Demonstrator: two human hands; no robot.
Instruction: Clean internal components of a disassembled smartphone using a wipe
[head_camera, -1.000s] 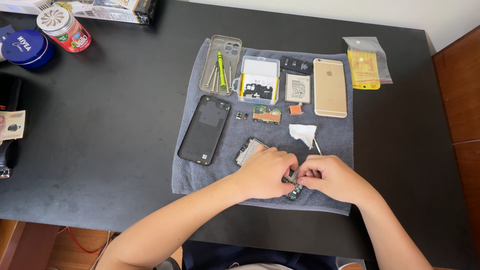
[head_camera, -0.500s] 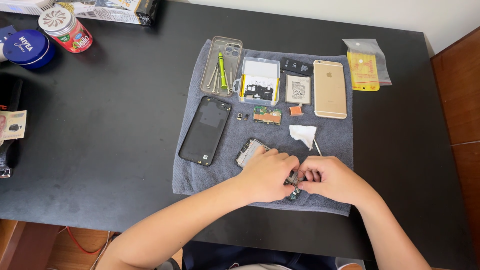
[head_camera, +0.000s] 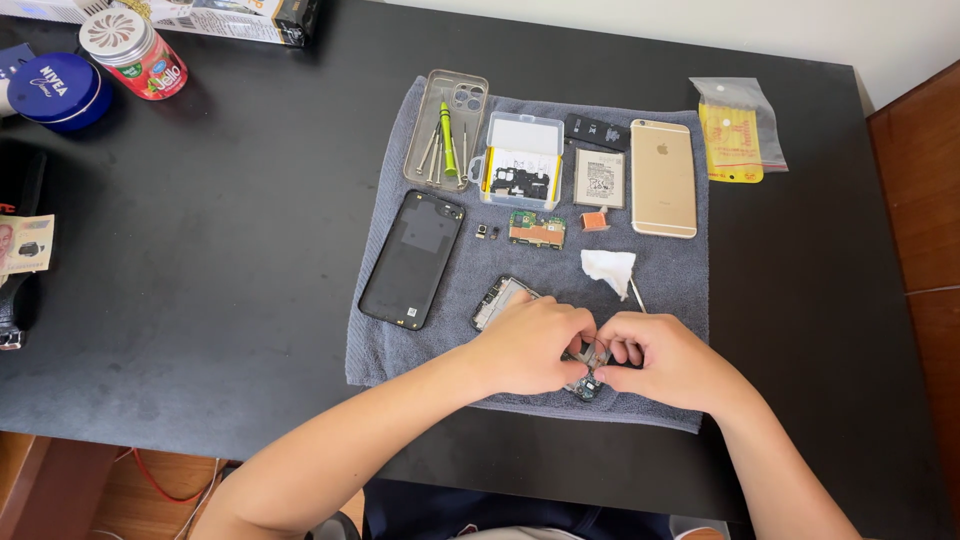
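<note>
Grey towel (head_camera: 400, 340) on black table (head_camera: 220, 260). Left hand (head_camera: 530, 345) and right hand (head_camera: 665, 360), fingertips pinched together on a small circuit part (head_camera: 588, 383) at the towel's 6 o'clock edge. Opened phone frame (head_camera: 497, 300), partly under the left hand, at its 11 o'clock. Black back cover (head_camera: 413, 258), 9 o'clock of the frame. White tissue (head_camera: 608, 270), 12 o'clock of the right hand. Green circuit board (head_camera: 537, 230), battery (head_camera: 600, 178), gold phone (head_camera: 663, 178), clear parts box (head_camera: 522, 160) and clear case with screwdrivers (head_camera: 446, 140) along the 12 o'clock side.
</note>
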